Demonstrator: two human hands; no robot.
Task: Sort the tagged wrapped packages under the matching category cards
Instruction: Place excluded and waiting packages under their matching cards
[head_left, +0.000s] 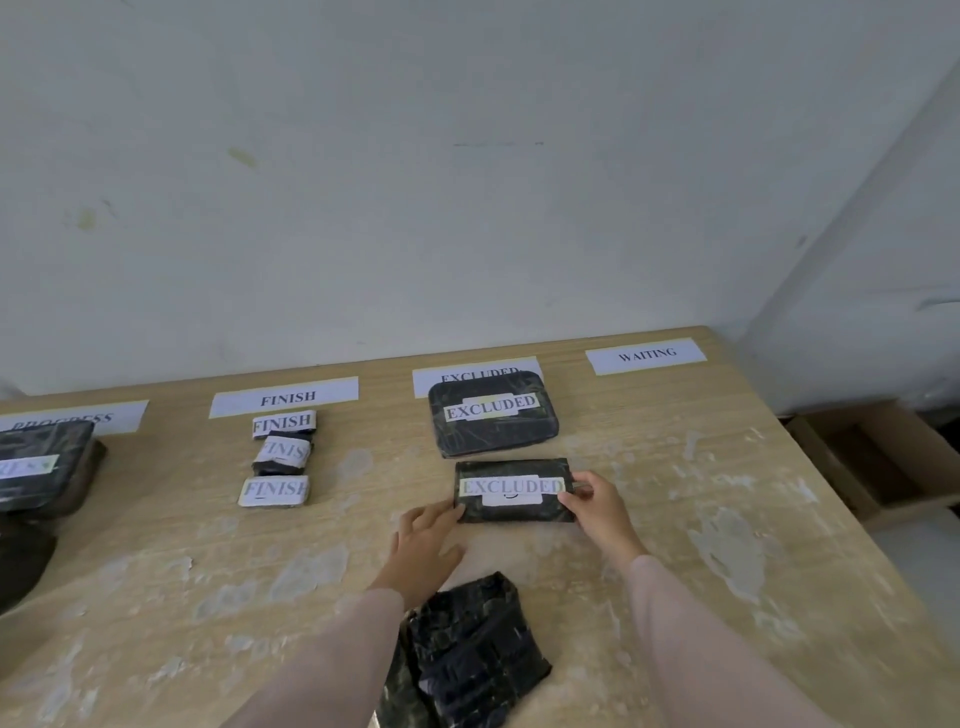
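Cards at mid-frame: FINISH card (284, 397), WAITING card (646, 355) (EXCLUDED card (475, 375) half hidden). Tags: three FINISH packages (280, 457), two EXCLUDED packages (493, 415).

Long, pale pink sleeves cover both arms down to the bare left hand (423, 540) and right hand (597, 506).

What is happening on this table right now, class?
A person is sorting black wrapped packages under category cards. Both hands, left hand and right hand, set an EXCLUDED-tagged package below another under the EXCLUDED card. Three sit under the FINISH card; the WAITING card has none. Unsorted packages wait nearby.
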